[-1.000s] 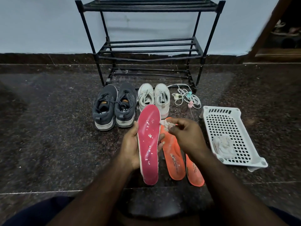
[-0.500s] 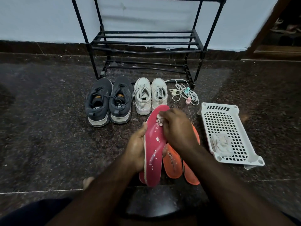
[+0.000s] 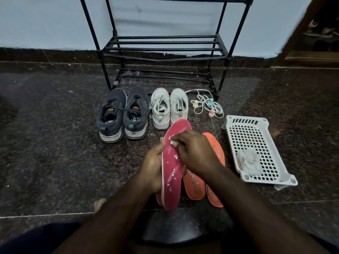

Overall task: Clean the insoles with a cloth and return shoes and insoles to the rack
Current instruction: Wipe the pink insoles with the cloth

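Head view: my left hand (image 3: 153, 167) grips pink insole (image 3: 172, 173) by its edge, held upright over floor (image 3: 55, 153). My right hand (image 3: 194, 151) pinches white cloth wad (image 3: 173, 143) against insole top. Orange insoles (image 3: 194, 186) lie beneath; dark shoes (image 3: 122, 114), white shoes (image 3: 169, 107) before rack (image 3: 165, 48).

One head-worn view, looking forward and down. Close on both forearms; farther ahead, floor (image 3: 55, 143), shoe rack (image 3: 165, 48) and wall (image 3: 45, 21).

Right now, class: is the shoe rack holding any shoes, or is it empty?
Empty, on the shelves in view. The rack shows only bare bars; the dark shoes and white shoes stand on the floor before it.
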`<action>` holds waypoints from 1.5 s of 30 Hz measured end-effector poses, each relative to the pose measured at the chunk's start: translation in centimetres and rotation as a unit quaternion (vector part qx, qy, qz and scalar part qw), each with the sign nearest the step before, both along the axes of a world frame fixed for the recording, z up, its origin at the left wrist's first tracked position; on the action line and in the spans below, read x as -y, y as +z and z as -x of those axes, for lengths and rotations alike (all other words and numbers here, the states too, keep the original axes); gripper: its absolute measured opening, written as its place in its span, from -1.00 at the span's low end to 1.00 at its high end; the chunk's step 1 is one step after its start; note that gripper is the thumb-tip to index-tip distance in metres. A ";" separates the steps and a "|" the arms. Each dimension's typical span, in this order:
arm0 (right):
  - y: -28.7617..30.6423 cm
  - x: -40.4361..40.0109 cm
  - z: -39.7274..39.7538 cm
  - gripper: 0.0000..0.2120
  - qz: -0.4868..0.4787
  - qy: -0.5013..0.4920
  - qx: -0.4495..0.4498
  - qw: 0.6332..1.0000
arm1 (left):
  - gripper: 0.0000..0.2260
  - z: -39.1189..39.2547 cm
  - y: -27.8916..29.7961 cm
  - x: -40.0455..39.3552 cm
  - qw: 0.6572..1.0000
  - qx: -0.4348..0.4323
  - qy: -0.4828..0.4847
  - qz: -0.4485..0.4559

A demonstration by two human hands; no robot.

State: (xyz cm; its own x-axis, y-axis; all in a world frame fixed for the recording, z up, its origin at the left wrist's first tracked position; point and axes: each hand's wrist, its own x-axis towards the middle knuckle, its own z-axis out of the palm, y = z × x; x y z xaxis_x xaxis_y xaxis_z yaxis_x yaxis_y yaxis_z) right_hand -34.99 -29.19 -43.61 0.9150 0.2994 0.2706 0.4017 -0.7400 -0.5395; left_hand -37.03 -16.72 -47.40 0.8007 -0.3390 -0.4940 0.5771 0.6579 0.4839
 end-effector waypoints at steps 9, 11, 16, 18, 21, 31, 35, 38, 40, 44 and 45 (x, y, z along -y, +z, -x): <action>-0.5 -0.4 0.2 -0.82 0.030 0.016 0.010 0.999 | -0.46 0.0 0.3 0.1 1.000 -0.019 0.018 0.014; -0.6 -0.1 -0.4 -0.83 0.047 -0.001 0.023 0.999 | -0.46 0.1 0.1 0.1 1.000 -0.010 0.007 -0.001; 0.0 1.2 -1.9 -0.83 0.025 -0.084 0.005 0.996 | -0.43 0.2 0.2 0.0 0.999 -0.004 -0.024 -0.028; 0.1 0.5 -1.0 -0.85 0.012 -0.030 -0.015 0.999 | -0.46 0.2 0.1 0.1 0.999 -0.009 -0.008 -0.030; 0.1 -0.1 -0.2 -0.83 0.009 0.018 -0.005 1.000 | -0.48 0.0 -0.1 0.1 1.000 -0.015 0.011 -0.006; 0.2 -0.3 -0.1 -0.82 0.038 0.027 0.007 0.999 | -0.45 -0.1 0.0 0.1 1.000 -0.011 0.015 0.005; 1.0 1.0 -1.1 -0.73 0.019 -0.026 0.019 0.999 | -0.42 0.0 0.0 0.0 1.000 0.019 -0.015 -0.007; 0.9 1.1 -1.2 -0.71 0.018 -0.021 0.027 0.999 | -0.43 0.1 0.4 0.4 1.000 0.011 -0.017 -0.014; 0.4 0.1 -0.3 -0.70 0.022 0.041 0.008 0.999 | -0.46 0.1 0.6 0.4 1.000 -0.008 0.003 -0.005; 1.0 0.5 -0.2 -0.73 0.013 0.047 0.024 0.998 | -0.47 0.1 0.6 0.0 1.000 0.000 0.000 -0.009; 1.3 1.0 -0.8 -0.74 0.013 0.013 0.043 0.999 | -0.45 0.0 0.5 -0.1 1.000 0.010 -0.009 -0.018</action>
